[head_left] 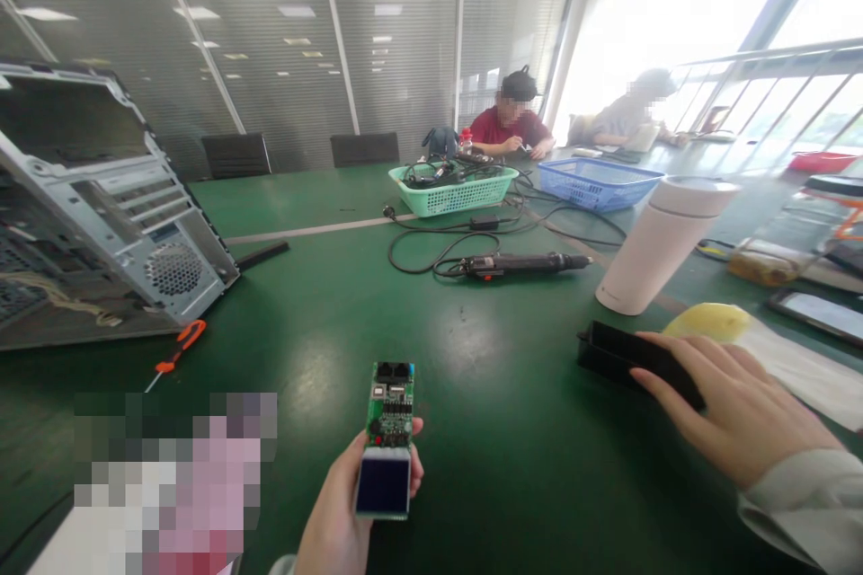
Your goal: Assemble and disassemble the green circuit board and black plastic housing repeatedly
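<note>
Low in the middle of the head view, my left hand grips a green circuit board by its sides. A dark display screen is fitted at the board's near end, with two black sockets at its far end. Over on the right, my right hand is closed around a black, box-like plastic casing that is at the table surface. The casing's open side faces up, and my palm covers its near end. Just beyond that hand lies a yellow, rounded object.
A white tumbler, a black electric screwdriver with its cord, a green basket of cables and a blue basket stand ahead. At left are a computer case and an orange-handled screwdriver. Two people sit farther back.
</note>
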### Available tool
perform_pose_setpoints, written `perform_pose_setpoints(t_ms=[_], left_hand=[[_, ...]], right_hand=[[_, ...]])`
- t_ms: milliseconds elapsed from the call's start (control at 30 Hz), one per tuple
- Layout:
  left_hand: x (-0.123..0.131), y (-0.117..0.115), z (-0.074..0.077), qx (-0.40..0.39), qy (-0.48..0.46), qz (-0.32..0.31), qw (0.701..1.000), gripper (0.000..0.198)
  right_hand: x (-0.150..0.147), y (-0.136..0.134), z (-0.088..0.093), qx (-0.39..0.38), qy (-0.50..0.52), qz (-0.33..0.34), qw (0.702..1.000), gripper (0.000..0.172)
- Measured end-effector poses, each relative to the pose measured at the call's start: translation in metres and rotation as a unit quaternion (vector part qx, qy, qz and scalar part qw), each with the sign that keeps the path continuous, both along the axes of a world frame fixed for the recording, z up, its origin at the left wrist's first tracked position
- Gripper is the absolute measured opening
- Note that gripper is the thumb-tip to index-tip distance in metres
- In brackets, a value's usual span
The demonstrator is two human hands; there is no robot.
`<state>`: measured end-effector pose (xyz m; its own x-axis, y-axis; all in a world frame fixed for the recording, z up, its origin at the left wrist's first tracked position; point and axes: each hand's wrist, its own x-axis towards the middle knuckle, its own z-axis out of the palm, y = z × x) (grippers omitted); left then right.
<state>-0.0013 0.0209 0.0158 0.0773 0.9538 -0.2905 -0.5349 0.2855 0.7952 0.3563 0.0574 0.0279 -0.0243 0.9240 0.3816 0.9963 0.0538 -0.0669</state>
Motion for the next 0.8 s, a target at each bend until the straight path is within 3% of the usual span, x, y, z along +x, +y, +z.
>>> perform_pose_setpoints(t_ms=[100,233,400,567,667,800], left_hand=[[0.002,-0.001,0.004,0.003,0.003,0.007,1.0,0.039],[0.001,0.0,0.003,-0.002,0.0,0.002,1.0,0.041],[-0.001,0.005,-0.007,-0.027,0.002,-0.001,1.0,0.043],[-0.002,0.013,-0.02,-0.002,0.009,0.021,1.0,0.044],[0.0,0.016,-0.023,-0.002,-0.001,0.019,1.0,0.054],[0.004,0.01,-0.015,0.007,0.018,0.067,0.998,0.05]], right_hand=[[0.016,-0.004,-0.005,0.016,-0.027,-0.076,0.997,0.053],[0.019,-0.003,-0.001,-0.061,-0.007,-0.154,0.986,0.069],[0.02,0.0,0.001,-0.104,-0.01,-0.174,0.979,0.078],[0.029,-0.002,-0.018,0.053,-0.086,-0.115,0.988,0.082],[0.024,-0.005,-0.023,0.159,-0.129,-0.076,0.976,0.074],[0.008,-0.007,-0.017,0.203,-0.126,-0.026,0.971,0.06]])
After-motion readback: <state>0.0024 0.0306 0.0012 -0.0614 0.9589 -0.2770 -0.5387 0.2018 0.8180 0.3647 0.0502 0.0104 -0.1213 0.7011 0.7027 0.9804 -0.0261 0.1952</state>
